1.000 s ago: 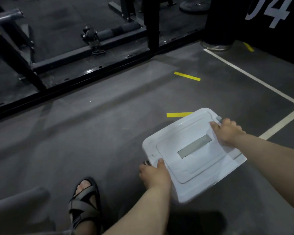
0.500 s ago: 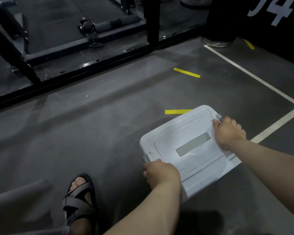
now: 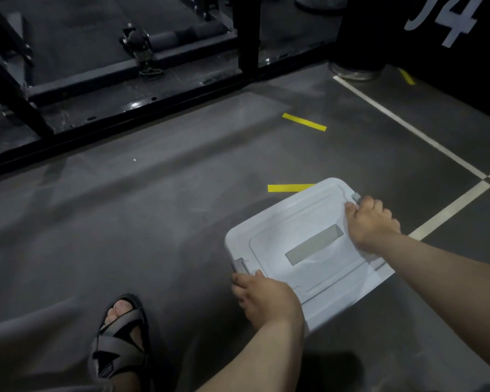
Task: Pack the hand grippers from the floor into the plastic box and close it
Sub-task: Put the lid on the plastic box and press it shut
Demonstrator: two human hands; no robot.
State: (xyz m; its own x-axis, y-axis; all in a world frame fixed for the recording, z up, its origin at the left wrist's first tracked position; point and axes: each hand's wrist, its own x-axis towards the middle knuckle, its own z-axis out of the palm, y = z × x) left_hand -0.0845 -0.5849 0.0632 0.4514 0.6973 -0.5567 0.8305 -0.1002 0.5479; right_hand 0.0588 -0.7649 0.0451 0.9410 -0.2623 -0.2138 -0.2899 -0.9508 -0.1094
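Observation:
A white plastic box (image 3: pixel 303 222) with its lid on sits on the dark floor at the lower right. A grey rectangular label (image 3: pixel 314 244) lies on the lid's centre. My left hand (image 3: pixel 266 298) grips the box's near-left end beside a grey latch (image 3: pixel 240 265). My right hand (image 3: pixel 371 222) grips the far-right end, fingers curled over the other grey latch (image 3: pixel 356 197). No hand grippers show anywhere; the box's inside is hidden by the lid.
A black steel gym rack frame (image 3: pixel 111 80) runs along the floor at the back left. Yellow tape strips (image 3: pixel 304 121) and white floor lines (image 3: pixel 425 137) mark the floor. My sandalled foot (image 3: pixel 122 343) rests at the lower left. A black column base (image 3: pixel 354 70) stands back right.
My left hand has shifted from the box's side up onto the lid edge near the latch. The box and my right hand have stayed almost in place.

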